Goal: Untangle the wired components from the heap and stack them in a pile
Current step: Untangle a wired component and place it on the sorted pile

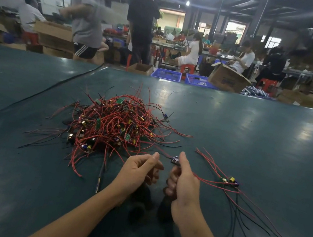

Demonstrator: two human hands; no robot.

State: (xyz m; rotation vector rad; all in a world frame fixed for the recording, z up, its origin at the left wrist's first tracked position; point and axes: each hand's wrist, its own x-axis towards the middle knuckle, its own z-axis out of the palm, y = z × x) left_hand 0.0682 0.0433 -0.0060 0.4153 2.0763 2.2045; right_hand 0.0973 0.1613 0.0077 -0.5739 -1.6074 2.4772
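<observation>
A big heap (114, 124) of red and black wires with little parts sits in the middle of the green table (251, 132). Nearer the front edge, the right hand (182, 181) grips one wired part (175, 159), and its red wires trail off to the right. The left hand (139, 171) is curled just beside it; I cannot tell if it holds anything. A small pile (230, 181) lies right of the hands.

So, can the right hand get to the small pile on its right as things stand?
Probably yes. The right hand, gripping a wired component, sits just left of the small pile. Only bare table and a few loose red wires lie between them, so nothing looks like blocking it.
</observation>
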